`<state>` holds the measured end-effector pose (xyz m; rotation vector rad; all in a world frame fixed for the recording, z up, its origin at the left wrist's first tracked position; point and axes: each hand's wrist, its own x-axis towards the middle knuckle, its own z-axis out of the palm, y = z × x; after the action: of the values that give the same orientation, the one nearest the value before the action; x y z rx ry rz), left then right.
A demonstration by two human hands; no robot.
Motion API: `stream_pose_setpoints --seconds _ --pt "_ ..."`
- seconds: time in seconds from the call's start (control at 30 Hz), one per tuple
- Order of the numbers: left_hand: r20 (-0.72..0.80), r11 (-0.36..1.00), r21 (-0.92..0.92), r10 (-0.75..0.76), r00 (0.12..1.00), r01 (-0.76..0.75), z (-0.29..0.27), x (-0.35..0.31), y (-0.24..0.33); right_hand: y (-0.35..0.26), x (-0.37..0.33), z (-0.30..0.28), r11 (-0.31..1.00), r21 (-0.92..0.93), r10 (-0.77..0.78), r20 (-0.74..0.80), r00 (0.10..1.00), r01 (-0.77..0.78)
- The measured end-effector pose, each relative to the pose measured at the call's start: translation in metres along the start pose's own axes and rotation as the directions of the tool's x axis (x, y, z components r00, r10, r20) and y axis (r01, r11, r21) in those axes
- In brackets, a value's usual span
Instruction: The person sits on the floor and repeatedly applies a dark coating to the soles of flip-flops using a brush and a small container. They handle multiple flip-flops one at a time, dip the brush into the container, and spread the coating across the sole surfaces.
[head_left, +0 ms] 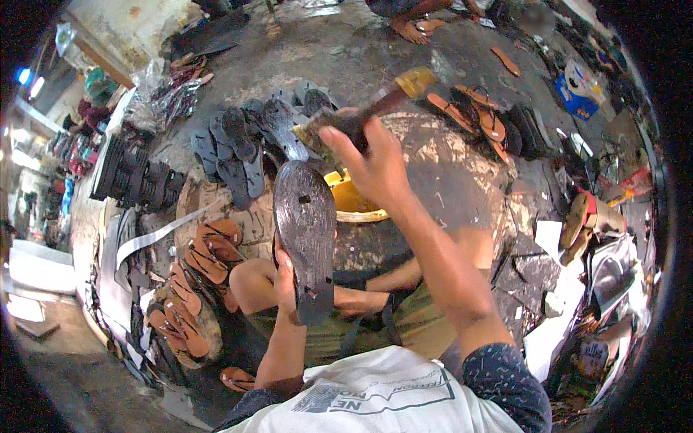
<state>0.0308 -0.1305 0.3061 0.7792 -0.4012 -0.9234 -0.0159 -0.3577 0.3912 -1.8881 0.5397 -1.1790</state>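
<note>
My left hand (286, 278) grips a long black sandal sole (304, 231) by its left side, near the heel. The sole stands nearly upright in view, with a shiny, wet-looking face and small dark strap plugs in it. Above and right of it, my right hand (377, 162) is closed round a thick glue brush (361, 121). The brush has a dark handle with a yellowish end and looks slightly blurred; its crusted other end lies above the sole's toe, apart from it. Under my right hand sits a yellow tub (354, 198), partly hidden by hand and sole.
Black sandals (234, 148) crowd together beyond the sole. Brown sandals (184, 307) lie beside my left knee, and brown sandals (487, 119) sit at the far right. Black soles (133, 173) are stacked at left. Scraps and a bag (610, 274) lie right. Another person's foot (410, 30) shows far ahead.
</note>
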Motion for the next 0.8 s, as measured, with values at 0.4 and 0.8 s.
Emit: stream_pose_setpoints --seconds 0.4,0.8 --pt "-0.089 0.755 -0.639 -0.262 0.961 0.146 -0.105 0.098 -0.049 0.022 -0.167 -0.052 0.791 0.315 0.551 0.003 0.834 -0.524" --pt "-0.455 0.938 0.224 0.341 0.822 -0.265 -0.185 0.122 0.091 0.032 -0.118 -0.092 0.728 -0.013 0.644 -0.33 0.69 -0.685"
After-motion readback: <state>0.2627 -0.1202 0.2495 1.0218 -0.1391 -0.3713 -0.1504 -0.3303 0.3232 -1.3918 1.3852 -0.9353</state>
